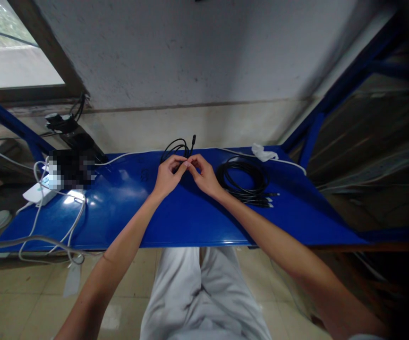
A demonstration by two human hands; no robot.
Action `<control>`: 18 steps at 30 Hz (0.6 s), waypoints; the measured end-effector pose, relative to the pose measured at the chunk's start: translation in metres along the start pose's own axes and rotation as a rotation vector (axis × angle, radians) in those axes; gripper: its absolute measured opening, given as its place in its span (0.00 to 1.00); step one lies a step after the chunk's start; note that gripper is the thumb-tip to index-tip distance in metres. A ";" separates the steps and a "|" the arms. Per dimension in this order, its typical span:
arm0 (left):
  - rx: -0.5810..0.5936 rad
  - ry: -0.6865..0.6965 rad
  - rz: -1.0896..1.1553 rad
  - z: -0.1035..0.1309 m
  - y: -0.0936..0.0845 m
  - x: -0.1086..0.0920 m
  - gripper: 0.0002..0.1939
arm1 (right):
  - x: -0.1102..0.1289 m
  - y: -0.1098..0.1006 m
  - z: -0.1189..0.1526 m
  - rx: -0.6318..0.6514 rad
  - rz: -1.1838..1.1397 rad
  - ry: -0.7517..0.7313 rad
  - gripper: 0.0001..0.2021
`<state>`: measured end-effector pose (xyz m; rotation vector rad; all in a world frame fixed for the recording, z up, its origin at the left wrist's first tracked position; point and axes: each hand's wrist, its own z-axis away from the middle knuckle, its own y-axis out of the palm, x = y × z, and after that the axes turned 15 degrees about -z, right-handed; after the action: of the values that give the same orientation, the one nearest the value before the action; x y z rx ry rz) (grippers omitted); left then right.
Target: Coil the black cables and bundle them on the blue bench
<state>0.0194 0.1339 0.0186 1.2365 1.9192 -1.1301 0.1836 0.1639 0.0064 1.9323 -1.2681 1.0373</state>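
A black cable (176, 144) is looped between my hands, with one plug end standing up above them. My left hand (169, 175) pinches it from the left, thumb and fingers together. My right hand (203, 173) meets it from the right, also closed on the cable, and the fingertips of both hands touch. The part of the cable inside the fingers is hidden. To the right of my right hand, a coiled bundle of black cables (244, 178) lies on the blue table (190, 222), with several plug ends pointing right.
A crumpled white plastic bag (264, 153) lies at the table's back right. On the left are a white power strip (36, 192), loose white cords (79, 219) and a black bottle-like object (80, 141). Blue frame posts (309, 137) rise at both sides, with a wall behind.
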 end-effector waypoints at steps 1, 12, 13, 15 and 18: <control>-0.002 0.000 0.007 0.000 0.000 0.000 0.13 | 0.000 0.000 0.000 -0.004 0.000 0.002 0.20; -0.048 -0.008 -0.019 -0.002 0.003 0.005 0.17 | 0.001 0.001 0.001 -0.006 -0.008 0.008 0.19; -0.052 -0.004 -0.018 -0.002 0.003 0.004 0.16 | 0.000 0.000 0.001 -0.007 -0.012 0.008 0.19; -0.056 -0.008 -0.017 -0.001 0.004 0.003 0.16 | -0.002 0.000 0.000 -0.015 -0.029 0.009 0.18; -0.060 -0.014 -0.012 -0.001 0.004 0.002 0.16 | -0.003 0.000 0.000 -0.022 -0.054 0.017 0.18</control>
<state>0.0220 0.1365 0.0162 1.1835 1.9382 -1.0771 0.1831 0.1653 0.0042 1.9267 -1.2059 1.0067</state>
